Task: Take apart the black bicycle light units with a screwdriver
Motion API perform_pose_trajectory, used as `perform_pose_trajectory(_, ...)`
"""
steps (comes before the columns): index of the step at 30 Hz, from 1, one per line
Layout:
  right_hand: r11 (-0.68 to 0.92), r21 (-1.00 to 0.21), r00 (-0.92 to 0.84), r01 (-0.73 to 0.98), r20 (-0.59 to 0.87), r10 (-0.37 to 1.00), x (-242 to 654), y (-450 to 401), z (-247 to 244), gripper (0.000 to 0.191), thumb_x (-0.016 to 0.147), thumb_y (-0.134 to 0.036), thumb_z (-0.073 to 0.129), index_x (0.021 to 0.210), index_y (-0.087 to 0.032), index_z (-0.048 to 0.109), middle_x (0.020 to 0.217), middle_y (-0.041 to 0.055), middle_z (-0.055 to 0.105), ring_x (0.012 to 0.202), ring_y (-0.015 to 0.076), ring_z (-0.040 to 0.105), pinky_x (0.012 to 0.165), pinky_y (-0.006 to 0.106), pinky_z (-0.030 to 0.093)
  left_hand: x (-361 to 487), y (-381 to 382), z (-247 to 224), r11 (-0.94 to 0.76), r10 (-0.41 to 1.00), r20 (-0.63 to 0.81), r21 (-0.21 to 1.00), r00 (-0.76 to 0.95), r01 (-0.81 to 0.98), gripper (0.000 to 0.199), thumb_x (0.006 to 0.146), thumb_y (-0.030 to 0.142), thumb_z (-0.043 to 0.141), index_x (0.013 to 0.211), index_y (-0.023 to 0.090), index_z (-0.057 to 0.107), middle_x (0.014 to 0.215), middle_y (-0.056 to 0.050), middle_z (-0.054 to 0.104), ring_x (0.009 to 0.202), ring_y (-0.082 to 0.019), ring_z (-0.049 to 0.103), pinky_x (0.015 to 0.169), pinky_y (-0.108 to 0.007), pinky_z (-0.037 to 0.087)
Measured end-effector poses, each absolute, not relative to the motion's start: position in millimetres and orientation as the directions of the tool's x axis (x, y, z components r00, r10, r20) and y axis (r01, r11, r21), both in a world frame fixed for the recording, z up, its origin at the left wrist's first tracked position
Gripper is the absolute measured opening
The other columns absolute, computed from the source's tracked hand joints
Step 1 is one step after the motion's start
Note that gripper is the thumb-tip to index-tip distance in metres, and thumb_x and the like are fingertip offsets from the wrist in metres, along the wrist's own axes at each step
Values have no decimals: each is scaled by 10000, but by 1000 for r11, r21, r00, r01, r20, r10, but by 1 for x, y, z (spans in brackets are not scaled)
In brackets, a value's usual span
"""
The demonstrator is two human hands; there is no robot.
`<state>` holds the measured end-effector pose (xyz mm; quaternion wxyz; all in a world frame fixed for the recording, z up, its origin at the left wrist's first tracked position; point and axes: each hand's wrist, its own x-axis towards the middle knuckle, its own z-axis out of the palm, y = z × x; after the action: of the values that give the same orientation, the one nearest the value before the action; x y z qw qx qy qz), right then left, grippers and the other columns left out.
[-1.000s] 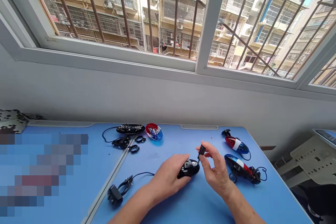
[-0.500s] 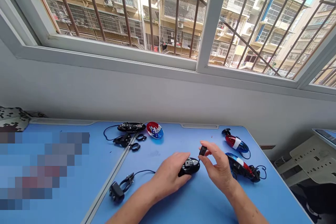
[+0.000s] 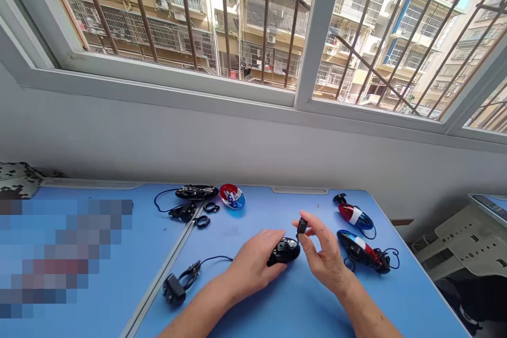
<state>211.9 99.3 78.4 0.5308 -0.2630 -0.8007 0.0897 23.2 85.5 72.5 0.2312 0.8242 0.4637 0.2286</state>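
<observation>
My left hand [image 3: 258, 260] is closed over a black oval casing [image 3: 288, 251] and presses it to the blue tabletop; its left half is hidden under my fingers. Just right of it, my right hand [image 3: 322, 253] pinches a small black block-shaped connector [image 3: 302, 225] between thumb and fingertips. A short dark wire seems to run from this piece down to the casing's right end. Out of the casing's left side comes a black cable [image 3: 216, 258], leading to a black clamp ring [image 3: 190, 275] and a black switch box [image 3: 174, 290].
Two red, white and blue bike lights [image 3: 355, 216] with cables lie at the right. Behind my left hand are another black casing [image 3: 197, 191], black clamp rings [image 3: 203, 221] and a red-and-blue cover [image 3: 233, 197]. A metal seam [image 3: 158, 272] crosses the table [image 3: 253, 309].
My right hand has shifted slightly left, and the connector in its fingertips is turned more upright. My left hand keeps its hold on the casing.
</observation>
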Motion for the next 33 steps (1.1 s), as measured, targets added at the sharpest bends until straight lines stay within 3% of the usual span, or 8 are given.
perform_pose_trajectory(4,824,-367,-205,431,850,485,211,101,78,431,886,-224,605,1299,-289,503,1005,73,633,807,183,601,591,300,554,24,85,73,-454,876,161,594,454,664,383,740,163,610,1118,214,577,1137,-75,676,1017,-296,602,862,-412,489)
perform_pose_trajectory(9,798,-383,-155,466,852,499,212,101,84,415,877,-153,595,1265,-286,533,911,38,635,672,145,566,560,279,540,23,86,69,-473,869,191,597,457,648,460,727,175,636,1178,224,561,1171,-74,668,1050,-299,596,895,-419,485)
perform_pose_trajectory(16,836,-399,-235,377,832,503,212,97,82,519,889,-94,530,1362,-290,446,967,53,677,762,165,629,609,288,567,22,86,69,-458,876,175,597,450,658,418,733,189,629,1146,225,577,1147,-67,675,1044,-297,598,878,-408,492)
perform_pose_trajectory(23,844,-411,-274,344,816,509,211,97,80,436,917,-79,448,1313,-262,446,989,71,692,868,180,669,633,286,575,24,86,71,-467,872,182,588,455,660,368,728,178,610,1092,223,588,1104,-61,680,1000,-290,606,840,-388,494)
perform_pose_trajectory(29,801,-404,-190,442,830,524,209,100,74,370,884,-210,581,1235,-265,479,962,53,644,763,173,621,546,290,554,24,85,70,-477,868,206,596,452,646,400,723,159,592,1116,237,575,1105,-46,684,989,-275,601,841,-373,486)
perform_pose_trajectory(33,777,-414,-126,473,842,525,210,102,75,353,881,-172,583,1208,-271,496,896,26,611,673,142,573,521,267,547,24,85,71,-466,872,183,595,454,655,433,725,174,618,1152,224,568,1117,-60,681,995,-290,599,846,-393,487)
